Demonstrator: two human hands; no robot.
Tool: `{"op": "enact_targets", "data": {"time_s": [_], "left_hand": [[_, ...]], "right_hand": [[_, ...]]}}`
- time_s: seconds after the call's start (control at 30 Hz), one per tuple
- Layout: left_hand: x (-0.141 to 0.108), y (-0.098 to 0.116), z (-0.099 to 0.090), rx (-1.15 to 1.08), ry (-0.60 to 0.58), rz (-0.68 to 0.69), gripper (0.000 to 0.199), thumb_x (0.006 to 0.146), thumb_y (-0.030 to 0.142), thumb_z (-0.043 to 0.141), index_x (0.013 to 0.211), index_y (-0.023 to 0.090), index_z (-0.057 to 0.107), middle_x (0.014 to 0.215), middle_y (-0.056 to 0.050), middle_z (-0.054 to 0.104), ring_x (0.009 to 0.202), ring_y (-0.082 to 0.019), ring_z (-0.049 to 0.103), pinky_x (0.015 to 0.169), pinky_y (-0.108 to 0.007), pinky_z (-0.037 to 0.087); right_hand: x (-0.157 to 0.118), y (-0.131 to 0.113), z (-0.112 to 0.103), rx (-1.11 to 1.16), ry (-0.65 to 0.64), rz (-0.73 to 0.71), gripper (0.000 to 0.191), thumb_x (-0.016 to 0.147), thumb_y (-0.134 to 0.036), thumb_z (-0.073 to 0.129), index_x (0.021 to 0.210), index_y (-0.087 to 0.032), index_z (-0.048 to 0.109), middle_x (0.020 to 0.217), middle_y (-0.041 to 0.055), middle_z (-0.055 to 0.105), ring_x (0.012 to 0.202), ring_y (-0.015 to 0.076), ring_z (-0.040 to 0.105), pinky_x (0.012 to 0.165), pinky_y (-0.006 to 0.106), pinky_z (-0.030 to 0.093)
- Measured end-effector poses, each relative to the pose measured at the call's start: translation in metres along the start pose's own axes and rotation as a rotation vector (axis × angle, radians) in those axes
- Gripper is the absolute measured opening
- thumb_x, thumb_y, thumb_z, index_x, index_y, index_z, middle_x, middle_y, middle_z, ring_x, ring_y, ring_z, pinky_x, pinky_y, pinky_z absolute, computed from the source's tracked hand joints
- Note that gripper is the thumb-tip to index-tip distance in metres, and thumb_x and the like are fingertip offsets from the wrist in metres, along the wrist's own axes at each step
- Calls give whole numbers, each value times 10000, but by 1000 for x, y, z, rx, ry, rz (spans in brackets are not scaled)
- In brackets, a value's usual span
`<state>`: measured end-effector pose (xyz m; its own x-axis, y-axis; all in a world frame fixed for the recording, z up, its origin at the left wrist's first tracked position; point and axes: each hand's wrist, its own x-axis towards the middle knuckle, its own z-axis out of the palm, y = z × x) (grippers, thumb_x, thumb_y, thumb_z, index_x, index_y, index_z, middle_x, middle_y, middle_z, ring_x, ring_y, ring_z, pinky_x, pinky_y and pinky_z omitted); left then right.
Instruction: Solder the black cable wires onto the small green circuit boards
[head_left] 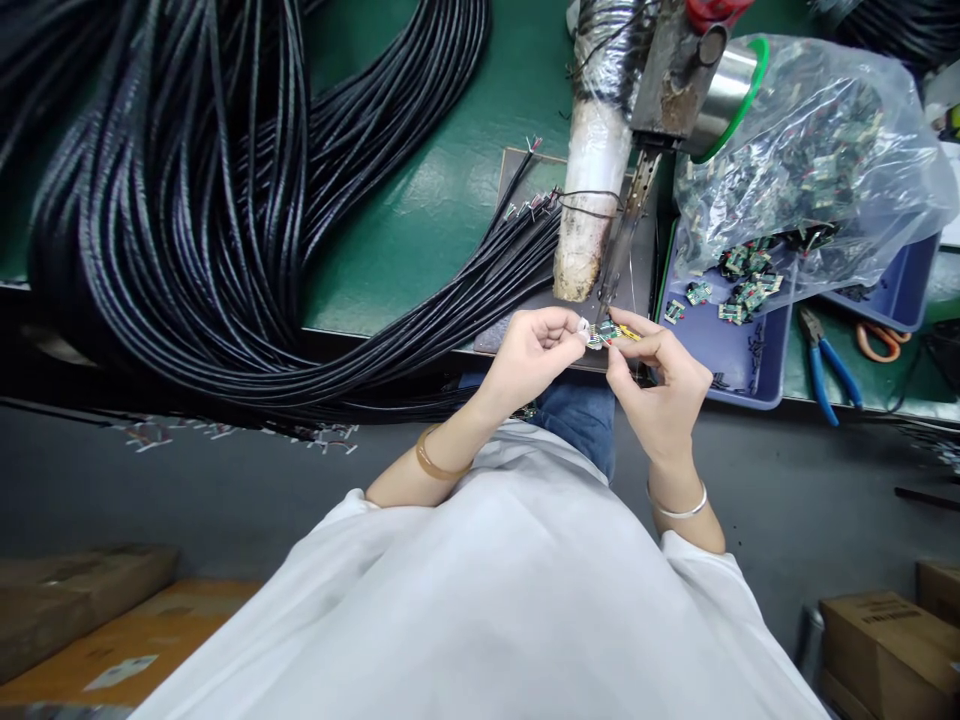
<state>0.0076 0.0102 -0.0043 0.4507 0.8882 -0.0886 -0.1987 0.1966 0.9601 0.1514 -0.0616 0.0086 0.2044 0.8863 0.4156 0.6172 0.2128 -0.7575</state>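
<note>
My left hand (534,350) is closed, its thumb and forefinger pinching a small white piece (583,327) at the end of a green circuit board. My right hand (660,378) is closed at the other side, its fingertips on the same small circuit board (606,333), where something thin and yellow shows. The board is held between both hands, just below the tip of a metal soldering fixture (628,225). Beside that fixture hangs a white wrapped tube (592,190). A bundle of black cables (450,300) with stripped ends lies to the left of the tube.
Large coils of black cable (180,200) cover the left of the green table (405,230). At the right, a purple tray (772,350) holds small boards under a clear plastic bag (810,150). Blue-handled pliers (829,370) and orange-handled scissors (879,342) lie beside it. Cardboard boxes (892,645) stand below.
</note>
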Motion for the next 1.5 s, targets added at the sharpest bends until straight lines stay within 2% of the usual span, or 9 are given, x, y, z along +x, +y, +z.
{"op": "enact_targets", "data": {"time_s": [0.27, 0.57, 1.0, 1.17, 1.3, 1.5], "left_hand": [[3, 0, 0, -29, 35, -38, 113, 715, 203, 724, 681, 131, 644, 609, 36, 561, 508, -44, 438, 497, -190, 344], [3, 1, 0, -4, 61, -54, 104, 700, 196, 702, 650, 127, 643, 619, 20, 590, 546, -55, 484, 532, -184, 389], [4, 2, 1, -49, 47, -44, 100, 697, 185, 704, 650, 131, 634, 556, 54, 522, 482, -33, 403, 506, -179, 370], [2, 5, 1, -19, 62, -59, 104, 697, 195, 710, 655, 124, 646, 605, 25, 587, 533, -49, 474, 526, -174, 385], [1, 5, 1, -10, 64, -53, 112, 708, 206, 698, 652, 124, 644, 600, 27, 579, 537, -50, 467, 526, -172, 381], [1, 4, -1, 11, 52, -67, 111, 707, 185, 683, 633, 125, 626, 611, 24, 572, 549, -52, 471, 530, -177, 373]], "right_hand": [[3, -1, -1, -34, 7, -20, 84, 867, -145, 649, 859, -227, 634, 1168, 70, 765, 1006, 208, 761, 828, 334, 630], [4, -1, -2, -30, -4, -28, 98, 863, -130, 659, 858, -227, 648, 1164, 63, 766, 1034, 208, 754, 840, 330, 626], [7, -2, -3, -26, -20, -22, 114, 857, -116, 665, 854, -229, 650, 1165, 59, 765, 1049, 206, 751, 858, 326, 620], [9, -4, -4, -38, -10, -78, 145, 838, -81, 677, 848, -225, 657, 1131, 53, 775, 1075, 211, 745, 882, 331, 613], [9, -6, -5, -57, -3, -121, 184, 819, -51, 679, 838, -231, 646, 1052, 34, 788, 1071, 208, 747, 878, 323, 615], [6, -4, -4, -95, -32, -160, 193, 811, -48, 661, 826, -229, 594, 1165, 64, 764, 1028, 196, 759, 860, 307, 622]]}}
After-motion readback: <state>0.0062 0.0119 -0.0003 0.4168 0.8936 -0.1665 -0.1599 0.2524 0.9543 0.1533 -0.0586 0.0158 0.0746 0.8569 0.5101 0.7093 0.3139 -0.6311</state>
